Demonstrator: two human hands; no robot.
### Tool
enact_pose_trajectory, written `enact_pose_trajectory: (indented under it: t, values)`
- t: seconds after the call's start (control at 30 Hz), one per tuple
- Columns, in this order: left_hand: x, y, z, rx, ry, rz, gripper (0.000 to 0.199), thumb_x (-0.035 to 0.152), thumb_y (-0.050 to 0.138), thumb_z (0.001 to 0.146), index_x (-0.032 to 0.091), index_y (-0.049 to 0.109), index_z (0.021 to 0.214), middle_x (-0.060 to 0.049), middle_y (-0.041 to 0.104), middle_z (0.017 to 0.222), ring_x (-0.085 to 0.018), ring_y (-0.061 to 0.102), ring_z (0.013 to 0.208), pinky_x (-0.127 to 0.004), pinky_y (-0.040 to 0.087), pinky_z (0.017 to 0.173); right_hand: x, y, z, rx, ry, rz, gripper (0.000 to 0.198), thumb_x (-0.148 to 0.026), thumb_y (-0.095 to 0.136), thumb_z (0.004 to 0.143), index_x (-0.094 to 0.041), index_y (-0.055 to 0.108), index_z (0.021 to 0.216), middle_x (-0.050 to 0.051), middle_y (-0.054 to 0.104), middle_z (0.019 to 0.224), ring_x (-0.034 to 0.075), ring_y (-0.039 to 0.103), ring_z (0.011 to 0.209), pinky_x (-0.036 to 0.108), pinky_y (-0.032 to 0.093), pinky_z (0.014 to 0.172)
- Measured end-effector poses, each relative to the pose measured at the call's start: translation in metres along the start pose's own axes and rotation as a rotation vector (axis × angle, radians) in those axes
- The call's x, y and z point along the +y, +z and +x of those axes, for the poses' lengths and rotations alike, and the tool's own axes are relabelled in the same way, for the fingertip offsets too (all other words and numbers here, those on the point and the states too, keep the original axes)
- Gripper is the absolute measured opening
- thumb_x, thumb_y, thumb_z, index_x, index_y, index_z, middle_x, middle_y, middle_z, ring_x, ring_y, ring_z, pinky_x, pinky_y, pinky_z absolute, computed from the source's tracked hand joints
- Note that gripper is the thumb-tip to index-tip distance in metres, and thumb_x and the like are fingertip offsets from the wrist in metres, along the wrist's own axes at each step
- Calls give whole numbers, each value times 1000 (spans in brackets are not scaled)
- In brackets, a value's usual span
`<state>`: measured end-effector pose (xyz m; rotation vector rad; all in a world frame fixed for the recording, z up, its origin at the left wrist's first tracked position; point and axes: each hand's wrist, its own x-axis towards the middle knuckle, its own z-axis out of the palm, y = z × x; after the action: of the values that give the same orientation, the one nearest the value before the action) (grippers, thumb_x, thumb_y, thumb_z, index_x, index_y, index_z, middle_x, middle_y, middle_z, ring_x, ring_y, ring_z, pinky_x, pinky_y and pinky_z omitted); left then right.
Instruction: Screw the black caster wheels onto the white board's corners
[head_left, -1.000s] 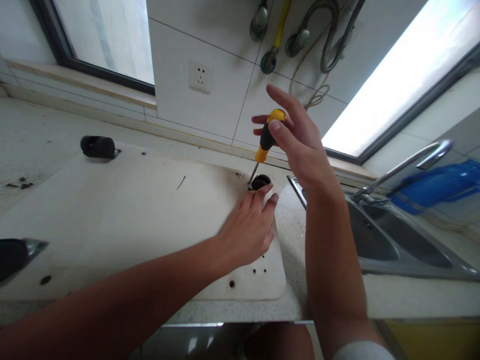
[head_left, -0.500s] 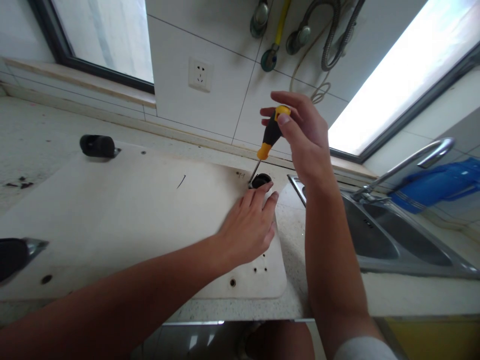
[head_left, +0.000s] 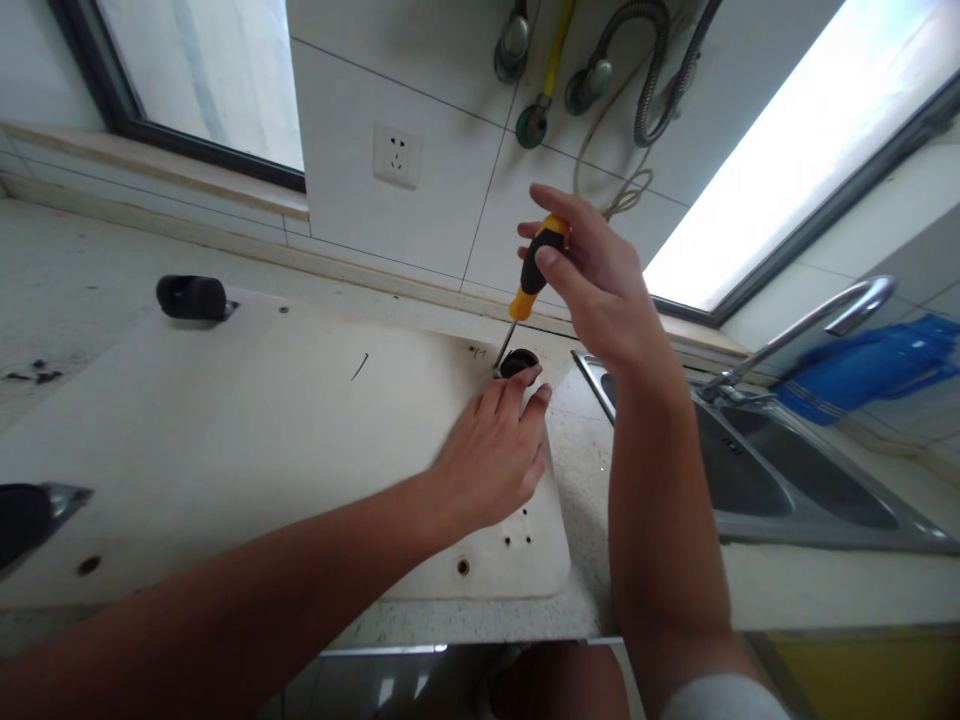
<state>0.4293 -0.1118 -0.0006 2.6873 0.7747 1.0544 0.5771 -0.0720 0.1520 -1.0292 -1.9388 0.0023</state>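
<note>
Here our right hand (head_left: pixel 604 285) grasps the screwdriver (head_left: pixel 535 268), tip at the black caster (head_left: pixel 520 361) far right on the board (head_left: pixel 300 430), which our left hand (head_left: pixel 495 455) touches, presumably for steadiness, pinching or not we cannot tell.

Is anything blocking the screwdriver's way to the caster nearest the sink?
Nothing visible. The right hand holds the screwdriver, its tip down at the base of the caster; the left hand is at the caster's near side, not across the shaft.
</note>
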Motion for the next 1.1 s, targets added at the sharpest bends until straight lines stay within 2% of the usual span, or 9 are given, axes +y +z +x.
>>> enact_pose_trajectory:
  t: [0.13, 0.27, 0.37, 0.43, 0.57, 0.67, 0.83, 1.0, 1.1]
  values:
    - [-1, 1, 0, -1, 5, -3, 60, 24, 60, 103, 15, 45, 160, -22, 42, 174, -40, 47, 156, -58, 52, 121, 6, -8, 1, -24, 21, 72, 48, -67, 77, 96, -37, 74, 133, 3, 76, 113, 26, 76, 111, 45, 67, 100]
    - [0, 0, 1, -7, 1, 9, 60, 22, 61, 102, 13, 45, 159, -22, 43, 174, -41, 48, 155, -57, 52, 120, 10, 8, 0, 195, 34, -115, 35, -60, 81, 95, -34, 74, 117, 2, 72, 101, 21, 68, 87, 42, 66, 88]
    - [0, 0, 1, -6, -1, 20, 60, 22, 61, 102, 11, 46, 159, -23, 43, 174, -41, 49, 153, -57, 53, 119, 10, 17, -1, 292, 39, -211, 33, -58, 82, 94, -33, 73, 113, 3, 72, 101, 21, 65, 86, 43, 65, 88]
    - [0, 0, 1, -1, -4, 22, 60, 21, 61, 101, 11, 46, 159, -23, 44, 173, -41, 51, 150, -57, 53, 119, 7, 14, -1, 224, 44, -185, 35, -60, 78, 97, -33, 73, 118, 4, 73, 108, 22, 68, 95, 43, 65, 90]
    - [0, 0, 1, 16, -8, 26, 61, 22, 61, 101, 14, 46, 159, -22, 44, 173, -41, 55, 145, -58, 52, 119, 0, -1, -2, -48, 60, 62, 47, -64, 72, 100, -37, 69, 138, 5, 75, 127, 25, 72, 119, 42, 66, 97]
    - [0, 1, 1, 13, -2, 24, 61, 23, 61, 101, 13, 45, 160, -22, 44, 173, -41, 53, 148, -57, 52, 120, -1, -6, -1, -117, 72, 171, 52, -64, 78, 96, -37, 67, 139, 4, 76, 120, 24, 75, 114, 41, 66, 96]
    - [0, 1, 2, -6, -6, 34, 62, 22, 61, 101, 12, 45, 159, -22, 44, 173, -41, 53, 146, -56, 52, 119, -4, 11, 0, 159, 113, -105, 38, -54, 90, 86, -26, 71, 103, -4, 67, 86, 15, 62, 75, 33, 56, 73]
    - [0, 0, 4, -25, -22, 46, 65, 21, 63, 98, 12, 44, 160, -21, 43, 174, -41, 54, 142, -56, 53, 118, -18, 29, -4, 315, 68, -334, 32, -52, 80, 98, -24, 69, 106, -1, 68, 89, 16, 62, 81, 34, 51, 82]
    - [-1, -3, 6, -37, -28, 43, 64, 21, 65, 98, 14, 46, 159, -20, 43, 174, -40, 56, 142, -57, 55, 117, -32, 22, -4, 522, -36, -353, 29, -51, 75, 102, -24, 65, 107, 2, 67, 95, 17, 63, 83, 35, 53, 81]
